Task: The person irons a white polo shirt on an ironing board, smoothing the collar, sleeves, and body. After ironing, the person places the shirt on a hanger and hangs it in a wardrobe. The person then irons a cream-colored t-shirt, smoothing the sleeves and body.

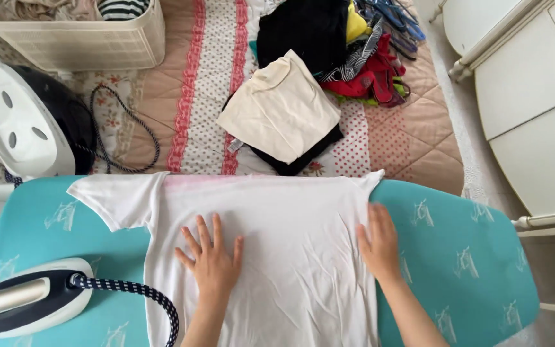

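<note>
A white T-shirt lies spread flat across a turquoise ironing board, one short sleeve pointing left. My left hand rests palm down on the middle of the shirt, fingers apart. Flat on the shirt's right edge lies my right hand, fingers together. A white and black iron sits on the board at the lower left, its spotted cord curling toward the shirt's edge.
Behind the board is a quilted bed with a folded cream top on dark clothes, a heap of mixed garments, a cream laundry basket and a steam station. White cabinets stand at right.
</note>
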